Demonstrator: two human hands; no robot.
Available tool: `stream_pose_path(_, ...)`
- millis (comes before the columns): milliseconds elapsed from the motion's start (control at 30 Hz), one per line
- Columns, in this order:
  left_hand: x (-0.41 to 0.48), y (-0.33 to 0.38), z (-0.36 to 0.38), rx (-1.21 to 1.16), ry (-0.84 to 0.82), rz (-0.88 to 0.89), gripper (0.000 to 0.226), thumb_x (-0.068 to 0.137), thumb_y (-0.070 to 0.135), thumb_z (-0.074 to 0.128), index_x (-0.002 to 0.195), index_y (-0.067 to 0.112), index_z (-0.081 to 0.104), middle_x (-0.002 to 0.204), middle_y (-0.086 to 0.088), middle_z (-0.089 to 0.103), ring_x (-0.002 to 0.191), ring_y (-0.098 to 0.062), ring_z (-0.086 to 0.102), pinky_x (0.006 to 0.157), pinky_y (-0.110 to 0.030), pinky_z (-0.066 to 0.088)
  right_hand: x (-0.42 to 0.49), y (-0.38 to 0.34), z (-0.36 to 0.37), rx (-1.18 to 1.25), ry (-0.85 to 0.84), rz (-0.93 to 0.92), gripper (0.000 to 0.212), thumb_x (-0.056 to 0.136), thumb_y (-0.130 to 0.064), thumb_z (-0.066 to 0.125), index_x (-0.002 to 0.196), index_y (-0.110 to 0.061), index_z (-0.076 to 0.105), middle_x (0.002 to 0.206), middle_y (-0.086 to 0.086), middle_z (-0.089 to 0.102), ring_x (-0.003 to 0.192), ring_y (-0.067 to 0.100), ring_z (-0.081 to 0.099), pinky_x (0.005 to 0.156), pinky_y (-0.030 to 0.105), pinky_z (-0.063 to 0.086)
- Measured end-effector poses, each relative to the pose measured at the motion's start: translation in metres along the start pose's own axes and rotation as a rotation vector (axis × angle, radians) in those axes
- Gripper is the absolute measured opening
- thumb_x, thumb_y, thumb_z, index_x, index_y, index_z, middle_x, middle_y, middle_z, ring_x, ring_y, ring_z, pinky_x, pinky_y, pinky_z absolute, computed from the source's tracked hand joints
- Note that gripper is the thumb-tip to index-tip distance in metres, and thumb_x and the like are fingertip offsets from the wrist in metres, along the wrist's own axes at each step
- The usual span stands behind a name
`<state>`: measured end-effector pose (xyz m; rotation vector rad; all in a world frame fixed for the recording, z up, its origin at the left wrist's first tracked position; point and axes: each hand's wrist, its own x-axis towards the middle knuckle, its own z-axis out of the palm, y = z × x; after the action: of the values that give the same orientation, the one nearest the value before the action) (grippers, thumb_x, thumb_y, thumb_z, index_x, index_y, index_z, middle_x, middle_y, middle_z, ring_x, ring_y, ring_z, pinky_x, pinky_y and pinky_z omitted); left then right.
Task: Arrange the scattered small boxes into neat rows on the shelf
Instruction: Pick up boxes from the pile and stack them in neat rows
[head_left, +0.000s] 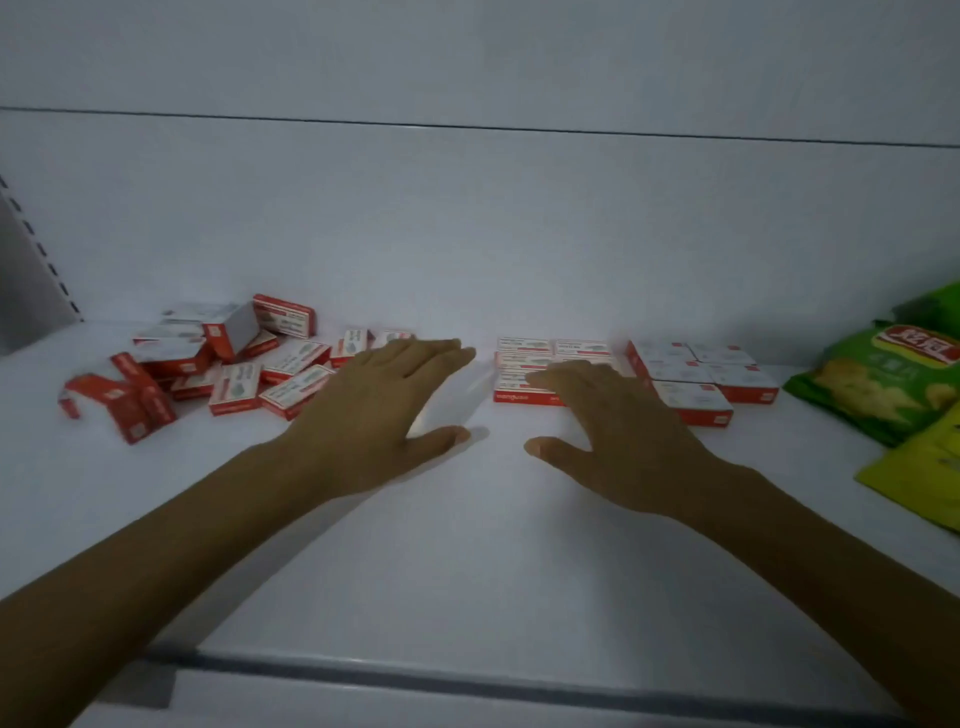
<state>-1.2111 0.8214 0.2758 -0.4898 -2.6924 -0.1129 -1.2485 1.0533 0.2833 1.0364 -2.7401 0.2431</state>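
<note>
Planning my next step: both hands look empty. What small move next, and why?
Probably reach the open left hand to the nearest loose red-and-white cardboard box; that pile lies jumbled, while neat rows sit by the right hand.

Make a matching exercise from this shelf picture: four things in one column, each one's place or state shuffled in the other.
Things
1. jumbled boxes
2. neat rows of boxes
3. green snack bags
4. left hand

Place or state
A. far right of the shelf
B. open, near the middle, holding nothing
C. heaped on the left
D. lying flat side by side, right of centre

Pairs: 1-C, 2-D, 3-A, 4-B
</note>
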Motion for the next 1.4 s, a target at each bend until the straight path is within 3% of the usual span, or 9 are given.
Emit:
stream_pose_path(167, -0.049, -0.036, -0.024, 0.017, 0.020, -0.012, 0.071, 0.085, 0.067, 0.029, 0.140, 0.023, 0.037, 0.142, 0.000, 0.045, 0.127, -0.021, 0.044, 0.100, -0.035, 0.030, 0.032, -0.069, 0.013, 0.093, 0.046, -0.107, 0.058, 0.088, -0.048, 0.053, 0.139, -0.027, 0.034, 0.146, -0.008, 0.036, 0.133, 0.011, 0.032, 0.109, 0.029, 0.023)
stream_pose_path(300, -0.089, -0.077, -0.046, 0.055, 0.064, -0.057, 0.064, 0.085, 0.060, 0.037, 0.137, 0.023, 0.041, 0.139, -0.001, 0.048, 0.126, -0.022, 0.046, 0.098, -0.034, 0.031, 0.066, -0.130, 0.033, 0.152, 0.090, -0.211, 0.058, 0.083, -0.046, 0.062, 0.133, -0.020, 0.047, 0.136, -0.001, 0.051, 0.122, 0.018, 0.049, 0.103, 0.038, 0.040)
stream_pose_path(433, -0.135, -0.122, -0.058, 0.030, 0.115, -0.145, 0.066, 0.084, 0.059, 0.040, 0.138, 0.021, 0.042, 0.140, -0.002, 0.047, 0.127, -0.022, 0.045, 0.101, -0.040, 0.038, 0.096, -0.185, 0.055, 0.239, 0.180, -0.304, 0.056, 0.081, -0.047, 0.056, 0.122, -0.008, 0.058, 0.120, 0.009, 0.063, 0.109, 0.027, 0.060, 0.089, 0.047, 0.050)
stream_pose_path(533, -0.166, -0.154, -0.058, 0.026, 0.145, -0.204, 0.069, 0.082, 0.060, 0.043, 0.137, 0.019, 0.041, 0.138, -0.003, 0.048, 0.124, -0.021, 0.046, 0.099, -0.034, 0.037, 0.120, -0.226, 0.065, 0.271, 0.242, -0.340, 0.049, 0.083, -0.041, 0.058, 0.121, -0.009, 0.058, 0.113, 0.008, 0.065, 0.102, 0.025, 0.061, 0.085, 0.040, 0.052)
stream_pose_path(700, -0.182, -0.189, -0.055, -0.069, 0.206, -0.312, 0.074, 0.077, 0.050, 0.061, 0.139, 0.016, 0.038, 0.139, -0.004, 0.047, 0.124, -0.020, 0.044, 0.099, -0.033, 0.037, 0.151, -0.267, 0.074, 0.184, 0.223, -0.254, 0.052, 0.090, -0.041, 0.054, 0.137, -0.026, 0.037, 0.109, -0.001, 0.066, 0.090, 0.017, 0.063, 0.070, 0.025, 0.047)
stream_pose_path(800, -0.184, -0.197, -0.045, -0.130, 0.188, -0.327, 0.076, 0.079, 0.046, 0.066, 0.141, 0.016, 0.034, 0.143, -0.003, 0.042, 0.128, -0.020, 0.039, 0.105, -0.031, 0.033, 0.148, -0.272, 0.088, 0.235, 0.287, -0.300, 0.052, 0.083, -0.034, 0.064, 0.129, -0.013, 0.053, 0.077, 0.002, 0.068, 0.064, 0.011, 0.058, 0.056, 0.012, 0.034)
stream_pose_path(1033, -0.182, -0.201, -0.036, -0.114, 0.163, -0.269, 0.072, 0.082, 0.051, 0.060, 0.142, 0.020, 0.034, 0.146, 0.001, 0.038, 0.131, -0.017, 0.036, 0.103, -0.027, 0.030, 0.150, -0.268, 0.096, 0.226, 0.319, -0.163, 0.042, 0.086, -0.040, 0.059, 0.124, -0.023, 0.055, 0.112, -0.001, 0.057, 0.090, 0.010, 0.055, 0.066, 0.013, 0.036)
stream_pose_path(1267, -0.184, -0.201, -0.037, -0.142, 0.218, -0.265, 0.070, 0.082, 0.053, 0.058, 0.139, 0.018, 0.037, 0.140, -0.001, 0.046, 0.124, -0.020, 0.046, 0.097, -0.031, 0.039, 0.154, -0.270, 0.104, 0.405, 0.281, -0.087, 0.043, 0.085, -0.035, 0.063, 0.123, -0.021, 0.051, 0.108, -0.002, 0.065, 0.085, 0.009, 0.061, 0.075, 0.020, 0.049)
stream_pose_path(1400, -0.185, -0.202, -0.039, -0.166, 0.240, -0.281, 0.073, 0.080, 0.061, 0.049, 0.139, 0.020, 0.036, 0.139, 0.002, 0.047, 0.123, -0.015, 0.045, 0.095, -0.025, 0.036, 0.152, -0.267, 0.099, 0.497, 0.267, -0.072, 0.035, 0.081, -0.029, 0.068, 0.114, -0.019, 0.058, 0.098, -0.004, 0.067, 0.077, 0.005, 0.061, 0.075, 0.021, 0.051)
